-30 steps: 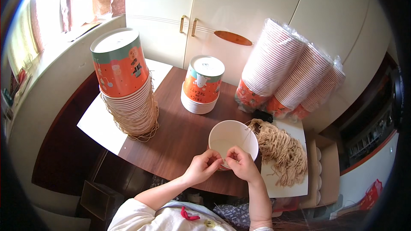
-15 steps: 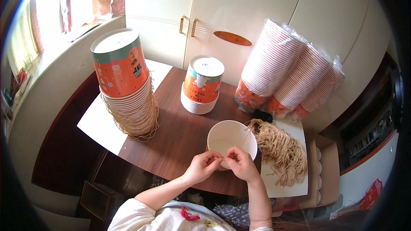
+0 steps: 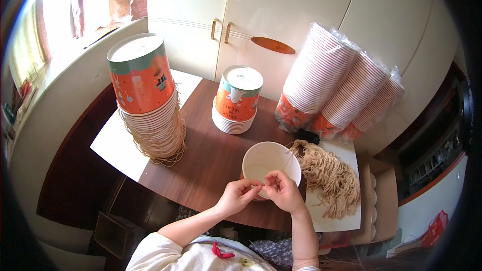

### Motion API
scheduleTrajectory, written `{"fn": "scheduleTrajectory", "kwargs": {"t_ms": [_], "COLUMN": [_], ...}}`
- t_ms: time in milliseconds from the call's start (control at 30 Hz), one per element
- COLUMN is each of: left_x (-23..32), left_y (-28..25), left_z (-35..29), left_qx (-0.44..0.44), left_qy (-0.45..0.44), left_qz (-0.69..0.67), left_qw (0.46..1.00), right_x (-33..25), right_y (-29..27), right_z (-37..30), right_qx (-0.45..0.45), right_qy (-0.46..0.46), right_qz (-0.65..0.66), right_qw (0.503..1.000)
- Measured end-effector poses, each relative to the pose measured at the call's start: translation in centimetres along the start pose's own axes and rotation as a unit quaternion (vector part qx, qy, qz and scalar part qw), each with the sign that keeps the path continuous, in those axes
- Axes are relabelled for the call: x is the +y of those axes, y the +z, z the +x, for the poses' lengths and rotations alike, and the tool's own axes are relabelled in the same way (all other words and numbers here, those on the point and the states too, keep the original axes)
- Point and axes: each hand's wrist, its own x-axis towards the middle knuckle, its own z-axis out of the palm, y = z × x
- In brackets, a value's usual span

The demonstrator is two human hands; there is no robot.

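Upright near the table's front edge stands a white-lined paper bucket [image 3: 257,163], its outside mostly hidden. A thin beige string [image 3: 287,159] hangs inside it from the far right of the rim down toward my right hand. At the near rim, my left hand [image 3: 240,194] and my right hand [image 3: 282,191] meet with fingertips pinched together. Both appear to grip the string's end, though the fingers cover most of it. Just right of the bucket lies a loose bundle of beige strings [image 3: 331,178].
At the left rises a tall stack of upside-down orange and green buckets [image 3: 140,83], strings draped around its rims. A shorter inverted stack [image 3: 236,101] stands mid-table. Plastic-wrapped bucket stacks [image 3: 321,70] lean against the cabinet [image 3: 286,5] at back right. A cardboard box [image 3: 385,195] sits beside the table.
My right fingers have shifted slightly at the near rim, and the bucket has barely moved. Both hands keep their pinch.
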Motion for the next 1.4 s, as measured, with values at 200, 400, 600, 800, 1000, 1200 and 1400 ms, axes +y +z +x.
{"fn": "scheduleTrajectory", "kwargs": {"t_ms": [200, 400, 600, 800, 1000, 1200, 1400], "left_x": [0.2, -0.1, 0.3, 0.2, -0.6, 0.8, 0.3], "left_y": [-0.1, -0.1, -0.1, -0.2, -0.2, 0.0, 0.4], "left_z": [0.1, 0.1, -0.1, -0.1, -0.2, -0.3, -0.7], "left_qx": [0.009, 0.007, 0.011, 0.014, 0.022, 0.017, 0.063], "left_qy": [0.0, -0.007, -0.011, 0.0, 0.024, 0.122, 0.091], "left_qz": [0.032, 0.032, 0.052, 0.07, 0.086, 0.213, 0.171], "left_qw": [0.999, 0.999, 0.999, 0.997, 0.996, 0.969, 0.979], "right_x": [-0.7, -0.6, -0.6, -0.5, -0.9, -0.1, 0.2], "right_y": [-0.3, -0.1, 0.0, 0.4, 0.9, 1.6, 1.9], "right_z": [-0.1, -0.1, -0.2, -0.4, -0.6, -0.9, -1.0], "right_qx": [-0.013, 0.009, 0.01, 0.037, 0.084, 0.137, 0.122], "right_qy": [0.002, -0.012, -0.01, -0.041, -0.075, -0.119, -0.14], "right_qz": [-0.081, -0.12, -0.14, -0.154, -0.22, -0.269, -0.274], "right_qw": [0.997, 0.993, 0.99, 0.987, 0.969, 0.946, 0.943]}}
